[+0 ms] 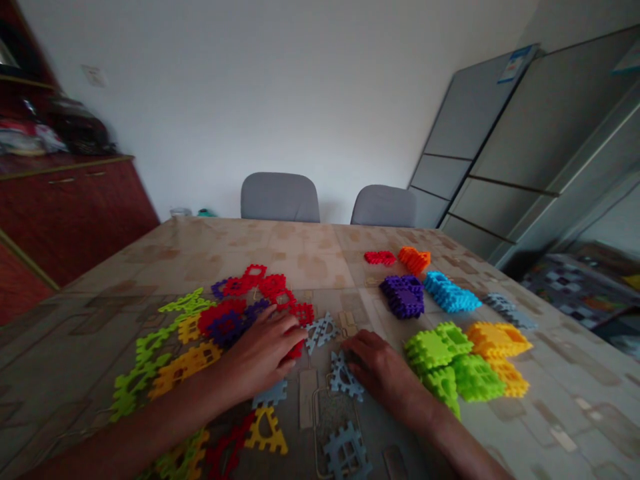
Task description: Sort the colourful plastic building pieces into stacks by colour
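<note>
My left hand (270,343) reaches over a spread of flat plastic interlocking pieces, thumb and fingers apart. A red piece (297,351) shows between its thumb and fingers, apparently lying beneath them. Just past its fingertips lies a grey triangular piece (323,331). My right hand (377,363) is closed, with bent fingers and thumb at the right edge of a grey notched piece (344,377); part of that piece is hidden under the hand. Nearer me rests a grey window-shaped piece (347,451). A yellow piece (267,430) is below my left wrist.
Loose red pieces (255,273), purple pieces (225,327) and green pieces (143,377) spread at left. On the right stand stacks in purple (403,297), blue (451,291), orange (414,259), green (440,343), yellow (500,339) and grey (509,310). Two chairs (280,197) back the table (300,243).
</note>
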The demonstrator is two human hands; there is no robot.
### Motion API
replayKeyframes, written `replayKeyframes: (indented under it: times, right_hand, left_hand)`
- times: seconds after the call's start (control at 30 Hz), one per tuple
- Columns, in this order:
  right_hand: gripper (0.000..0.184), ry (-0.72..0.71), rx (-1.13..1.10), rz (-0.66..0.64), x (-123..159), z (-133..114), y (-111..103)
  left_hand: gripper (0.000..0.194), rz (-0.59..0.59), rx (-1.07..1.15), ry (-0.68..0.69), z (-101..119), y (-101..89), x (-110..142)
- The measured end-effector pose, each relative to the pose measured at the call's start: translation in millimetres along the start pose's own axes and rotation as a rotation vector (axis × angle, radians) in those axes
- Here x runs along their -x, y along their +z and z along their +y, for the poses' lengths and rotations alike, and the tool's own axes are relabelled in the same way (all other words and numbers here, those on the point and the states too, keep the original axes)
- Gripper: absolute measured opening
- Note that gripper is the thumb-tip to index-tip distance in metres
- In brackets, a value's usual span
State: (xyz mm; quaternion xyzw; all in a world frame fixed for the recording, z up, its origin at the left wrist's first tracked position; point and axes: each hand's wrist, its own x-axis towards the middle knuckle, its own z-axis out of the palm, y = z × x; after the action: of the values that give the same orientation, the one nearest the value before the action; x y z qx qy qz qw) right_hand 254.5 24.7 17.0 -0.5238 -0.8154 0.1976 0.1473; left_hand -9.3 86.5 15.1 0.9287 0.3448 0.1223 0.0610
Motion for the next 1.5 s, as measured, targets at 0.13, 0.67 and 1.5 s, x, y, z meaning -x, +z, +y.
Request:
replayKeyframes:
  times: [0.13,0.67,1.5]
  right_hand:
    - [0.026,0.003,0.056,-0.048,-6.7,-0.7,-4.3]
    - [0.015,0.079,0.297,-0.05,-43.2,4.6,-11.4]
    - [0.019,0.158,0.356,0.007,-20.6,-14.6,-33.4]
  left_hand:
    - [0.051,-0.006,-0.03,-0.057,-17.1,-7.1,17.1]
    - [0.015,0.007,0.017,0.008,-1.9,9.7,-15.3]
    - [0.058,-0.02,0.171,0.016,-14.3,19.5,8.2]
